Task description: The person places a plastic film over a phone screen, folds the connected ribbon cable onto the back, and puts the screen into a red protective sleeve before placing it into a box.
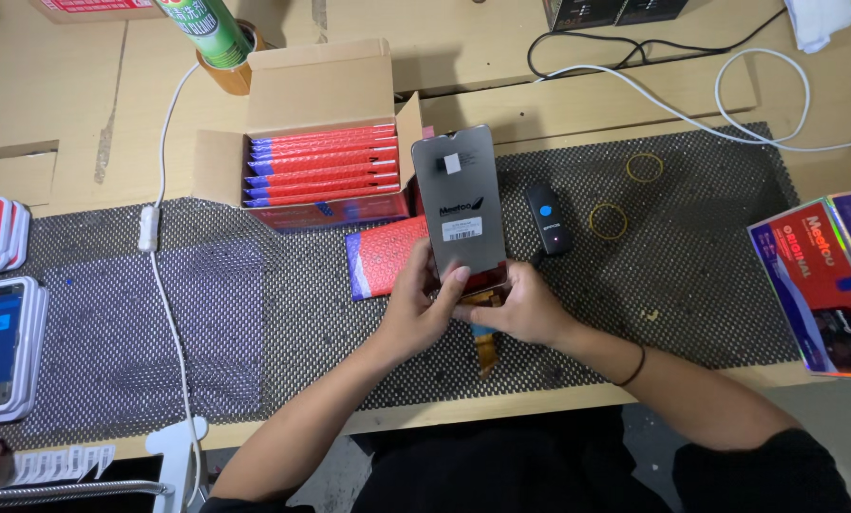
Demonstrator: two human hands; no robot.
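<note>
Both hands grasp a grey phone screen panel (459, 199).
Left hand (424, 306) and right hand (523, 306) pinch its near edge; an open box of red packs (321, 166) sits far left.

Open carton (321, 95) of red-blue packs (323, 166); grey screen panel (459, 199) upright.

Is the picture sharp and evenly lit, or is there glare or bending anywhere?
Head view: even overhead light with soft shadows under the left hand and right hand; the grey phone screen panel they hold is sharp and matte, without glare; the shiny boxes at right show rainbow sheen; table edges bow slightly, a wide-lens effect.
</note>
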